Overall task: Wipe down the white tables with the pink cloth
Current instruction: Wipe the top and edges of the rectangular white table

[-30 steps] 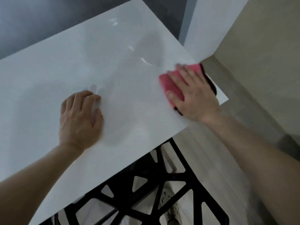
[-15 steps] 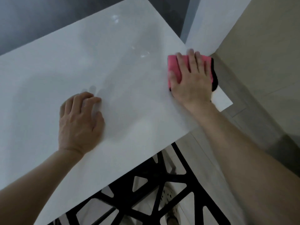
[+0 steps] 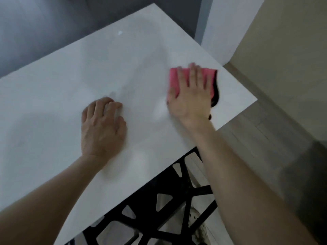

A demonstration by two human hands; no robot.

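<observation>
Right hand (image 3: 190,101) presses pink cloth (image 3: 173,80) flat on white worktop (image 3: 106,68).
Cloth folded, dark-edged, at worktop's 2 o'clock; right fingers (image 3: 192,75) straight; left hand (image 3: 101,128) rests loosely curled, empty.

White table (image 3: 88,68) surface open ahead and left of the right hand (image 3: 191,98), left hand (image 3: 102,128) planted near its left, table edge just right, white wall (image 3: 226,23) ahead-right
</observation>
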